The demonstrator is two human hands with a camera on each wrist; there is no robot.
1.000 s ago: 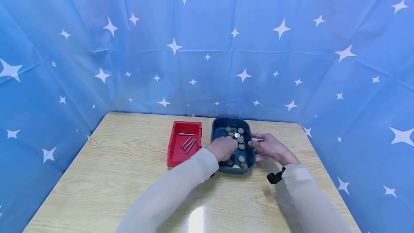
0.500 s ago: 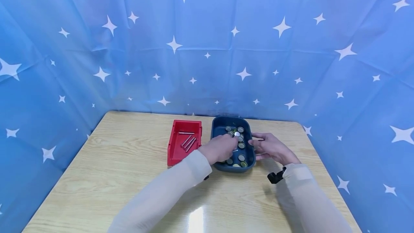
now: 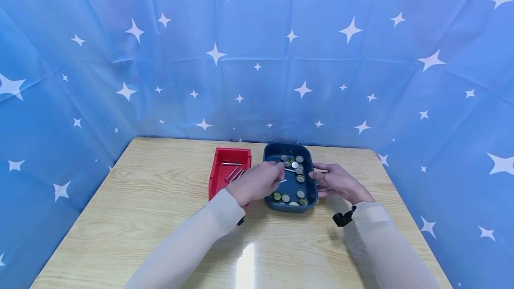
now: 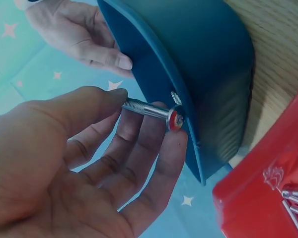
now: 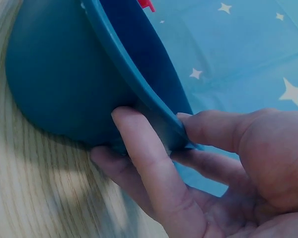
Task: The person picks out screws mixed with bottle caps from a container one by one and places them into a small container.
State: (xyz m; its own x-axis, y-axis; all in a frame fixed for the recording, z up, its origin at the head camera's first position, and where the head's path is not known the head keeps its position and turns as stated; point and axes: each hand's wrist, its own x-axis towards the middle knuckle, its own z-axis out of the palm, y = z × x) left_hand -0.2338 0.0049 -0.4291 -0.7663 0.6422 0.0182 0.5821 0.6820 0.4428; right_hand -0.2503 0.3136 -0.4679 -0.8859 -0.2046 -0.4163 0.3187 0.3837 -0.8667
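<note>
In the left wrist view, my left hand pinches a silver bolt between thumb and fingers; its head has a red ring. In the head view, that hand is over the left rim of a dark blue box, beside a red bin. My right hand grips the box's right wall, thumb at the rim and fingers against the outside. Inside the box lie several round bottle caps and a silver bolt.
Several bolts lie in the red bin, partly hidden by my left hand. Both containers stand side by side on a wooden table. Behind it hangs a blue curtain with white stars.
My left hand has drawn back leftward from inside the blue box toward the red bin, baring more of the caps and a bolt. The right hand stays on the box.
</note>
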